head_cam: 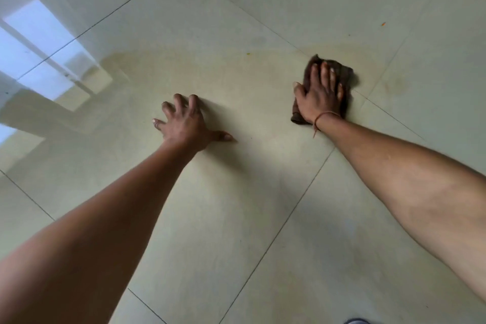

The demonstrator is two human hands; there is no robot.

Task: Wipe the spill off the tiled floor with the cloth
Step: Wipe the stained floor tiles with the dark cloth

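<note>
A dark brown cloth (pixel 348 75) lies bunched on the pale tiled floor (pixel 236 218) at the right of centre. My right hand (pixel 322 92) presses flat on top of it, fingers spread over the fabric. A thin cord bracelet circles that wrist. A faint yellowish smear of the spill (pixel 210 66) stretches across the tile from the left towards the cloth. My left hand (pixel 186 123) rests on the bare tile to the left, fingers apart and bent, holding nothing.
Dark grout lines (pixel 302 200) cross the floor diagonally. A small orange crumb (pixel 383 24) lies far right, and a tiny yellow speck (pixel 248 53) sits above the smear. A bright window reflection (pixel 39 42) glares on the tiles at left.
</note>
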